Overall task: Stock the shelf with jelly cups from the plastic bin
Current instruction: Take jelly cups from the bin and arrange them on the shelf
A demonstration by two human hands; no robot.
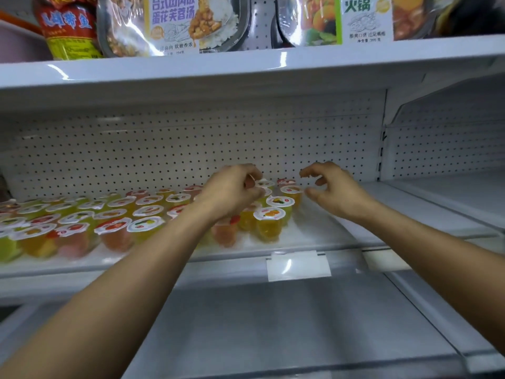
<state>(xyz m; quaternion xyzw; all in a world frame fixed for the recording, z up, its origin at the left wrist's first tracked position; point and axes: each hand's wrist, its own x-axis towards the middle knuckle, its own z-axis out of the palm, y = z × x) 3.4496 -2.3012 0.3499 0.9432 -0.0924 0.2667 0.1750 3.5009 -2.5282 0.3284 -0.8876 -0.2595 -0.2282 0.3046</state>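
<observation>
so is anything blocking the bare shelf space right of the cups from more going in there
Nothing visible. The shelf to the right of the cups is bare as far as the divider, with only the right hand hovering open over its left end. The left hand is down among the back cups.

Upper tier: two ready-meal trays [175, 23] [341, 19], red-and-yellow snack packet [68, 28]; pegboard back panel [164, 149]; blank price-tag holder [298, 265] on shelf edge

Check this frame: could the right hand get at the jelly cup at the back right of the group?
Probably yes. The right hand hovers open beside that jelly cup, with nothing between them; bare shelf lies to its right.
</observation>
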